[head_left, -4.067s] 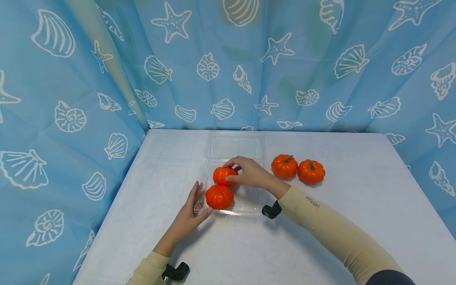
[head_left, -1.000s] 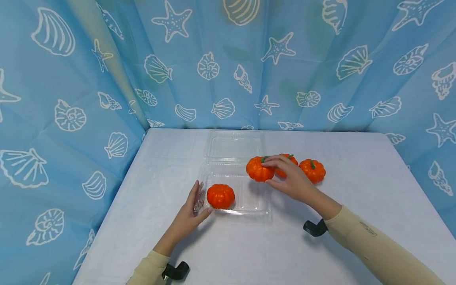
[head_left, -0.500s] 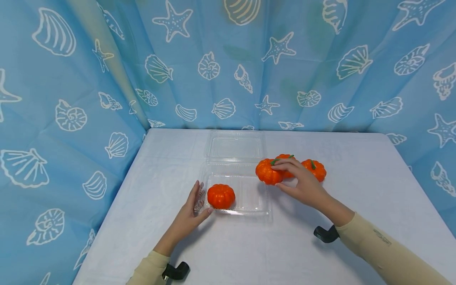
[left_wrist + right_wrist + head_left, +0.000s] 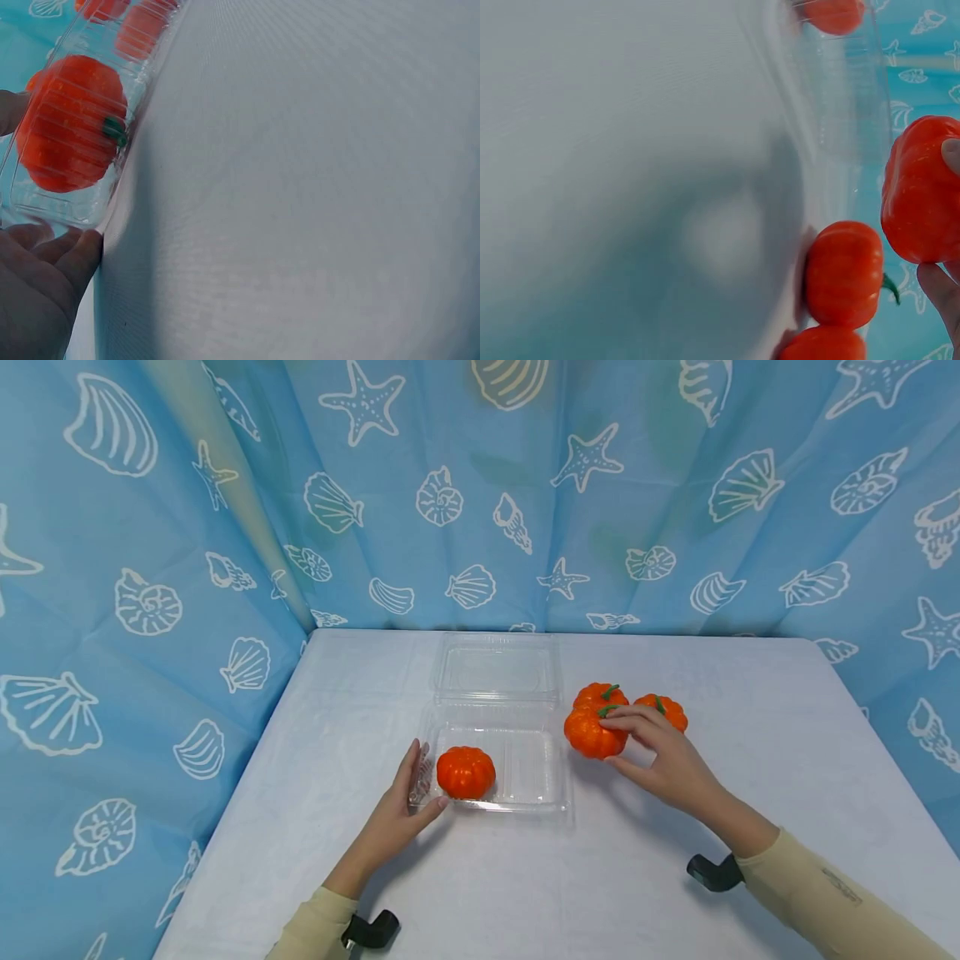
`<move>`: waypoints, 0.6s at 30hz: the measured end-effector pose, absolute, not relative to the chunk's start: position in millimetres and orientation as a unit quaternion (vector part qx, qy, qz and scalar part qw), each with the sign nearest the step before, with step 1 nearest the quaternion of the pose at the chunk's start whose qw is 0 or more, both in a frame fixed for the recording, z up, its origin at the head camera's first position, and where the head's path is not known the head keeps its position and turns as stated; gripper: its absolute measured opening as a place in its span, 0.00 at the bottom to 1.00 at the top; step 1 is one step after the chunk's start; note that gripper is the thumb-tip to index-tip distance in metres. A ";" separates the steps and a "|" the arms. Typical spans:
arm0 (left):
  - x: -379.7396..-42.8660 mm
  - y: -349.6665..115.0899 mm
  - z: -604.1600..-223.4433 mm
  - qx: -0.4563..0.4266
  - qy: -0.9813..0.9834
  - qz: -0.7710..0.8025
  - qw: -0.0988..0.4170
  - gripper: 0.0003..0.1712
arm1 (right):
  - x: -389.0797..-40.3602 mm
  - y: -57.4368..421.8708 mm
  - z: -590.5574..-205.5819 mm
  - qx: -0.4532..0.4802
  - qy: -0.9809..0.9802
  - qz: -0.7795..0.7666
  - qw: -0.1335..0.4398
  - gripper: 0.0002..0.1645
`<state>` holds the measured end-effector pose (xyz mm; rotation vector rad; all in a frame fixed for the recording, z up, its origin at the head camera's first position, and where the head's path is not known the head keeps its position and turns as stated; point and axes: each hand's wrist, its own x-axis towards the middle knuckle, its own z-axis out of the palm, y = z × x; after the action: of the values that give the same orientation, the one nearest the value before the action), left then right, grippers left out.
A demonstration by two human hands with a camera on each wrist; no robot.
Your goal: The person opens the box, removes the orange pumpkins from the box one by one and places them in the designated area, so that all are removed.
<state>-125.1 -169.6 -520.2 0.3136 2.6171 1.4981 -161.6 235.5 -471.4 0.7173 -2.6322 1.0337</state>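
Observation:
My right hand pinches an orange toy pumpkin with a green stem between thumb and fingers. In the right wrist view this pumpkin is held off the table. Another pumpkin sits in the front left of an open clear plastic clamshell container. Around the container's front left corner rests my left hand, its fingers fairly straight along the left wall and its thumb at the front rim. In the left wrist view, that hand's fingers touch the container wall.
Two more pumpkins stand right of the container: one partly hidden behind the held one, the other partly behind my right hand. The container's lid lies folded back. White cloth covers the table; a blue curtain hangs behind.
My right hand has lifted one pumpkin out of the container and carried it right, to beside the two loose pumpkins. My left hand has not visibly moved.

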 end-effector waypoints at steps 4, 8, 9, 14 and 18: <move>-125.0 -169.7 -519.7 0.103 0.860 0.497 0.053 0.58 | -158.0 241.0 -477.4 0.240 -0.900 0.344 0.116 0.30; -125.2 -169.5 -520.1 0.105 0.861 0.495 0.051 0.58 | -155.2 244.5 -483.9 0.238 -0.907 0.327 0.118 0.31; -125.2 -169.6 -520.3 0.105 0.861 0.494 0.051 0.58 | -154.6 245.3 -485.9 0.238 -0.909 0.322 0.116 0.31; -125.5 -169.8 -521.0 0.103 0.863 0.493 0.050 0.58 | -153.1 249.0 -498.4 0.238 -0.918 0.299 0.102 0.31; -125.3 -169.9 -521.3 0.103 0.864 0.490 0.050 0.58 | -154.3 251.8 -507.5 0.247 -0.920 0.287 0.102 0.32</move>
<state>-125.3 -169.9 -521.3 0.3146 2.6320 1.4917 -154.3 251.8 -507.5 0.7294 -2.7158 0.8470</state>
